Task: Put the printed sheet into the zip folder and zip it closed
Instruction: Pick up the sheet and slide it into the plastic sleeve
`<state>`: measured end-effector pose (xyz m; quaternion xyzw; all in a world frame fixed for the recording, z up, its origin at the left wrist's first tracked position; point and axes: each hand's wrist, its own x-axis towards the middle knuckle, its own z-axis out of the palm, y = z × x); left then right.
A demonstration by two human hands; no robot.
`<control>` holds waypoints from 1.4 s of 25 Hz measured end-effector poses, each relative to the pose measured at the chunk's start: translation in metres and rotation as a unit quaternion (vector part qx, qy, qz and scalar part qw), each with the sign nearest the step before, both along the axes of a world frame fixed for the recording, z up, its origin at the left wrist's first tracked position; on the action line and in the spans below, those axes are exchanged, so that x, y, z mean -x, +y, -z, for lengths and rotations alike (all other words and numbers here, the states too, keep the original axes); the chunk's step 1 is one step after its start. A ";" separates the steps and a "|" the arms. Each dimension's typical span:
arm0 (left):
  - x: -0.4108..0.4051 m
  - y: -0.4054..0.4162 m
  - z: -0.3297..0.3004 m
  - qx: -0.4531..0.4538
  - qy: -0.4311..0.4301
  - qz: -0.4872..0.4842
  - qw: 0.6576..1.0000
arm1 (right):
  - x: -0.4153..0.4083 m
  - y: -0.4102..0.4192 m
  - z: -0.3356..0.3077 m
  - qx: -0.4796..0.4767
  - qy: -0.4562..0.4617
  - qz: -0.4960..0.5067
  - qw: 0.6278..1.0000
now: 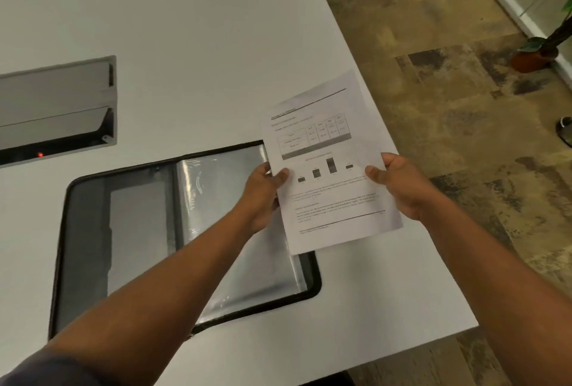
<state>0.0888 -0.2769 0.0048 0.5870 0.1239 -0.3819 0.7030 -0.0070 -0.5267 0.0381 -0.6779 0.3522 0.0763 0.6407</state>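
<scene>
Nearest the camera, at 7 o'clock, a dark sleeve (46, 367) is cut off by the lower frame edge; both forearms reach up from there.

The zip folder (86, 246) lies open and flat on the white table (185, 29), at 8 o'clock from frame centre. The left forearm crosses it and hides part of its near edge and part of the right-hand leaf. The left leaf shows a grey inner panel with a flat pocket; whether anything sits in that pocket cannot be told. The right leaf carries clear plastic sleeves (223, 200), glossy with glare; no sheet can be made out inside them. The black zip border runs round the open rim.

The printed sheet (328, 169) is outside the folder, held above its right edge at 3 o'clock from the folder, overlapping the folder's far right corner. The left hand (263, 197) pinches the sheet's left edge, thumb on top. The right hand (399, 187) pinches the right edge likewise. The print shows a table and a bar chart; the text is too blurred to read.

Further off, at 9 o'clock, a recessed cable box (58, 107) with raised lid is cut by the left edge; a red light glows inside. At 2 o'clock, a potted plant (535, 54) stands on the patterned floor, partly out of frame.
</scene>
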 end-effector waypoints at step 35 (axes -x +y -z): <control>-0.165 0.168 0.066 -0.251 -0.201 -0.036 0.946 | -0.267 0.106 0.054 -0.109 -0.011 0.006 0.994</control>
